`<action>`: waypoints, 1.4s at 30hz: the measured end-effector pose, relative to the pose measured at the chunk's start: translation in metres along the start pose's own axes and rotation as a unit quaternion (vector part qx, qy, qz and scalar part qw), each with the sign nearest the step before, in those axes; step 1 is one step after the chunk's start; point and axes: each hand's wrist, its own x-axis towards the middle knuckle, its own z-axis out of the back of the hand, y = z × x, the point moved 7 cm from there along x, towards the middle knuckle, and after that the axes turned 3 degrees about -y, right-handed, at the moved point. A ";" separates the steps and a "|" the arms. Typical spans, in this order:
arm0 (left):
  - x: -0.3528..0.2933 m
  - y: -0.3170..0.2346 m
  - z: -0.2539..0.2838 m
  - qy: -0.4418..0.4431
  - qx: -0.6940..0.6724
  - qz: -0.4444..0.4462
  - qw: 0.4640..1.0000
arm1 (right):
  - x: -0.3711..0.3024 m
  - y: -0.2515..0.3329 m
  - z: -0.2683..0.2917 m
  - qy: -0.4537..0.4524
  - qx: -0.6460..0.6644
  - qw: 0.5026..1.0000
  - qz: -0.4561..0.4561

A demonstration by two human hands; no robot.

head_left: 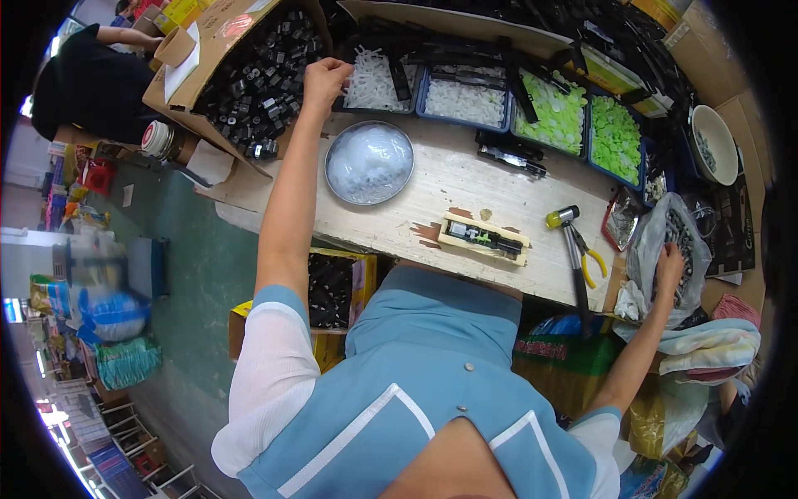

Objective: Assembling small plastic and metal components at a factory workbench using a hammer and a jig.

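My left hand (327,83) is at the left edge of a tray of thin white plastic pieces (374,81), its fingers pinched together; what they hold, if anything, is too small to make out. On the far right, my right hand (670,268) reaches into a clear plastic bag (646,237) of small grey metal parts. Its fingers are drawn together among the parts, and their tips are partly hidden. Between my arms, near the table's front edge, a pale block-shaped holder (523,259) carries a black mechanism (496,241) with light green and white pieces.
A hammer (573,249) and yellow-handled pliers (591,258) lie right of the holder. A round metal dish (370,198) stands left. Trays of white (465,101) and green pieces (615,137) line the back. A carton of black parts (266,79) is at back left. Another person (87,83) is beyond.
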 end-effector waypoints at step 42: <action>-0.012 0.013 -0.047 0.097 -0.315 0.124 0.936 | -0.017 -0.001 0.000 0.054 0.226 0.972 -0.031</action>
